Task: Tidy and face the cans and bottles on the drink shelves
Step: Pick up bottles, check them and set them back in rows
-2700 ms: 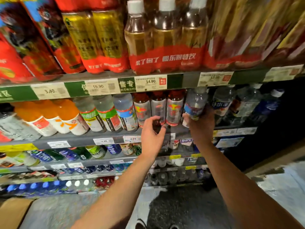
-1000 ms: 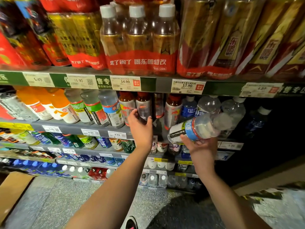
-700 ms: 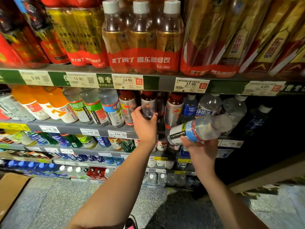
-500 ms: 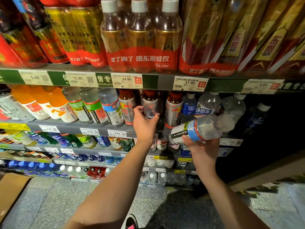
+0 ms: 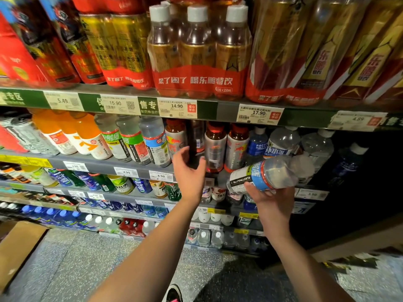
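My right hand (image 5: 269, 198) grips a clear electrolyte bottle (image 5: 265, 174) with a blue and white label, held on its side in front of the second shelf, cap pointing right. My left hand (image 5: 189, 171) curls round the base of a dark brown bottle (image 5: 196, 140) that stands among the red-capped energy drink bottles (image 5: 236, 147) on the second shelf (image 5: 98, 165). The dark bottle's label is turned away from me.
Shrink-wrapped multipacks (image 5: 197, 55) fill the top shelf. Orange juice bottles (image 5: 87, 138) and electrolyte bottles (image 5: 133, 140) stand to the left, clear water bottles (image 5: 283, 140) to the right. Lower shelves hold several small bottles. A cardboard box (image 5: 19, 251) lies on the floor at left.
My right hand took the clear bottle off the shelf and holds it sideways. My left hand moved from the shelf edge onto the dark brown bottle and shifted it a little.
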### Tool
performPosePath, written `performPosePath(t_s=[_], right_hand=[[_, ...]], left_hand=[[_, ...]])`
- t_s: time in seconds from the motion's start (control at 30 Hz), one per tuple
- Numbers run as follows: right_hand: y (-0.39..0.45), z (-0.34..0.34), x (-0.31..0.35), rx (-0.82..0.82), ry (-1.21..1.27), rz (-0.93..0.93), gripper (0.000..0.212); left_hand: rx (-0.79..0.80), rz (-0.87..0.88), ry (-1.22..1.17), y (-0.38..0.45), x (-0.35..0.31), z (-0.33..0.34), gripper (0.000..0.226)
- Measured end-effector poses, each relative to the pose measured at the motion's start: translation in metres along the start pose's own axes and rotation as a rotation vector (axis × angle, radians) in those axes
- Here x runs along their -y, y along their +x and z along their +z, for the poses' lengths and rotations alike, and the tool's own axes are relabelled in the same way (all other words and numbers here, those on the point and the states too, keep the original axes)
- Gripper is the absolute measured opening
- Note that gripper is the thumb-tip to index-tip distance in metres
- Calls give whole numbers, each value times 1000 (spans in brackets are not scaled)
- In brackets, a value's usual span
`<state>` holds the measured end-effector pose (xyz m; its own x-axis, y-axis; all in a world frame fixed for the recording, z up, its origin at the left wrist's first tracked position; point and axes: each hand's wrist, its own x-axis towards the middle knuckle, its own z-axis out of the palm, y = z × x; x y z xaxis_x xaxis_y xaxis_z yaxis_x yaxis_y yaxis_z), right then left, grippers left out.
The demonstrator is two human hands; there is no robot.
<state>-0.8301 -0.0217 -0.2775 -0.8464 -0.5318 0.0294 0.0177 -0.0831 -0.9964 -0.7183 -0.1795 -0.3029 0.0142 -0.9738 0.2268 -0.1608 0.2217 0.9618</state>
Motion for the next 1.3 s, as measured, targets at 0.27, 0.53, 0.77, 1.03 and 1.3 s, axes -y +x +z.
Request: performPosePath(t_s=[0.27,0.53,0.77,1.03,1.3], right_hand=[[-3,6,2,26,-37,3,71],[0,7,-3,49,-15,24,71],[0,2,-7,37,-9,-4,73],[-5,-3,-16,109,-43,-7,73],[-17,35,-15,173,-17,19,64]], left_hand=[[-131,-30,102,24,6,-11,52],[-55,-69,205,38,7,-1,62],[0,-108,150,50,16,0,66],[148,-66,98,38,9,-7,51],[320,-67,105,37,3,-31,62]])
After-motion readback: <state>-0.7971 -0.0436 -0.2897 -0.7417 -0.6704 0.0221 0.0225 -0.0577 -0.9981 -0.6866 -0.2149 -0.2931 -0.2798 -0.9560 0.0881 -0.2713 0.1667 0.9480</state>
